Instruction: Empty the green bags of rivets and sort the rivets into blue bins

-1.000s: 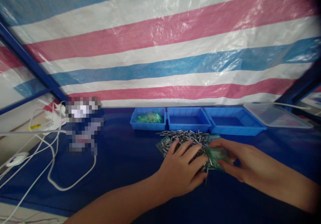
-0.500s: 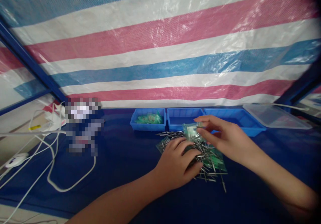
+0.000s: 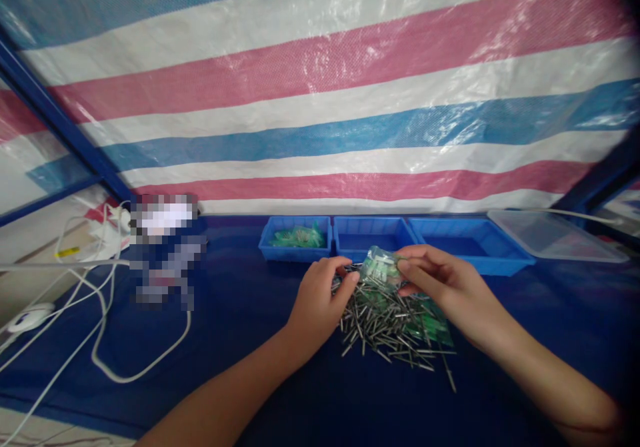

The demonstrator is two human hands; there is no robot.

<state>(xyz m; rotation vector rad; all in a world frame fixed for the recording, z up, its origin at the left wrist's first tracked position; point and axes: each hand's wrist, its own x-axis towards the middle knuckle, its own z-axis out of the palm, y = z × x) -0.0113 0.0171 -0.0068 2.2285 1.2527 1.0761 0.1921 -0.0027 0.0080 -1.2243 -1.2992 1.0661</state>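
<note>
My right hand (image 3: 445, 280) pinches a small clear plastic bag (image 3: 381, 265) between thumb and fingers. White and pale green pieces show inside it. The bag hangs over a loose pile of thin silver metal pins (image 3: 375, 330), which look like pop rivets. My left hand (image 3: 323, 293) is at the pile's left edge, close to the bag, with thumb and index finger curved and a gap between them. Its other fingers are mostly hidden. Another clear bag with green contents (image 3: 433, 327) lies partly under the pins on the right.
Behind the pile stand a blue bin with green-filled bags (image 3: 295, 237), a middle blue bin (image 3: 367, 230) and a longer blue bin (image 3: 470, 247). A clear lid (image 3: 555, 237) lies right of them. White cables (image 3: 107, 360) loop over the table's left side.
My left hand has drawn back off the pile to the left, uncovering the pins. The bag in my right hand has moved slightly and is more spread out.
</note>
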